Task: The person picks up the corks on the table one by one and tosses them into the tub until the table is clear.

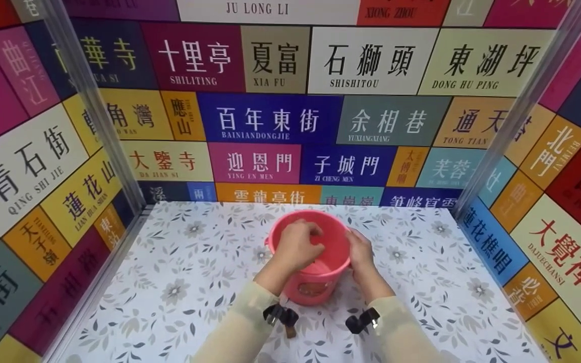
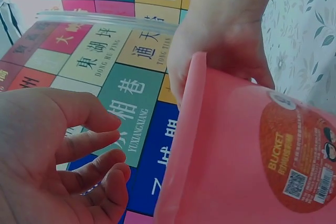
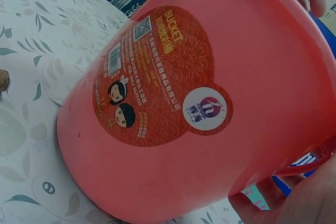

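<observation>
A pink plastic bucket (image 1: 315, 287) with a printed orange-red label (image 3: 157, 77) stands on the patterned tabletop. My right hand (image 1: 361, 254) grips its right side at the rim, the thumb on the outer wall in the right wrist view. My left hand (image 1: 298, 244) is over the bucket's mouth and overlaps its inside in the head view. Seen from the left wrist, the fingers (image 2: 89, 150) of that hand are loosely bent beside the rim, with nothing between them. Part of the bucket's inside is hidden behind the left hand.
A small brown object (image 1: 290, 331) lies on the flower-and-leaf patterned tabletop (image 1: 169, 272), near the left wrist. Panels with colourful printed signs (image 1: 270, 118) stand behind and on both sides, with clear edge strips (image 1: 502, 116) at the corners.
</observation>
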Demonstrator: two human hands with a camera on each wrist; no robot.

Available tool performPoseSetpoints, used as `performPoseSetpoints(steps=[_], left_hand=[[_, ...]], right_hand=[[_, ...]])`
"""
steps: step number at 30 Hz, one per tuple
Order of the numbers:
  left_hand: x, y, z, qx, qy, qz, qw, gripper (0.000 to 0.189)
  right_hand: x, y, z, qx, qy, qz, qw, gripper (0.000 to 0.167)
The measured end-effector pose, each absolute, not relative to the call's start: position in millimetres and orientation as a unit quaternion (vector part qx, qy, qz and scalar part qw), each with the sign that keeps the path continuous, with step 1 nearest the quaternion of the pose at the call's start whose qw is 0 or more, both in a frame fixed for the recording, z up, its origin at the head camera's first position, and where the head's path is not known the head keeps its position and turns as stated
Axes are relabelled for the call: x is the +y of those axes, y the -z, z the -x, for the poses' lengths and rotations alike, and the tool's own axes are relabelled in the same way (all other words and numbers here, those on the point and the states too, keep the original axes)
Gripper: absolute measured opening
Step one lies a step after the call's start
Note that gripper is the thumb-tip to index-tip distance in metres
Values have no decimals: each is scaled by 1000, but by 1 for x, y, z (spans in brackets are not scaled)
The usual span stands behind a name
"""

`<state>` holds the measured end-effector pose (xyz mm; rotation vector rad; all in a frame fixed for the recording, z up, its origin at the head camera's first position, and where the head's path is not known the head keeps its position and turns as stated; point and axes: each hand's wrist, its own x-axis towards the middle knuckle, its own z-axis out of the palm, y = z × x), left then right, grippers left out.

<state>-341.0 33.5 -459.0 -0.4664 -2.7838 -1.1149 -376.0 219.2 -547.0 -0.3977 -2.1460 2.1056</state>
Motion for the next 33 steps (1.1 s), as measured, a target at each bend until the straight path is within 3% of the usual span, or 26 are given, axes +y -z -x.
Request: performPoseSetpoints(steps=[16,26,33], left_hand=[[21,466,302,-900,358,225,104,23],[11,487,282,-899,355,236,103,21],[6,498,271,-897,336,249,143,18]], right_hand=[[219,548,378,-715,-684,136,52,44],[217,548,376,-707,-693,133,46,47],[218,548,377,-702,-697,137,42,46]])
